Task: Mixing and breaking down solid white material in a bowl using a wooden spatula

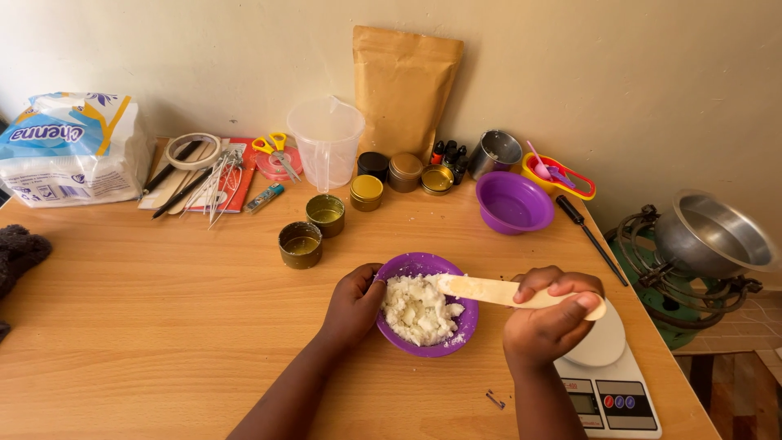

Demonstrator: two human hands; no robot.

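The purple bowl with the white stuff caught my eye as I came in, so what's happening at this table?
A person steadies a small purple bowl of crumbly white flakes with the left hand. The right hand holds a pale flat stick, its tip resting on the flakes. A kitchen scale sits right beside the bowl, and two open tins stand behind on the wooden table.

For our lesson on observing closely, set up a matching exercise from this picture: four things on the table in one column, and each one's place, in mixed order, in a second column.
Things
1. purple bowl of white flakes
2. flat wooden stick
3. kitchen scale
4. clear measuring jug

Places
A. at the back, in front of the brown pouch
B. steadied by the left hand
C. held in the right hand
D. near the table's right edge, under the right hand

Pairs: 1-B, 2-C, 3-D, 4-A
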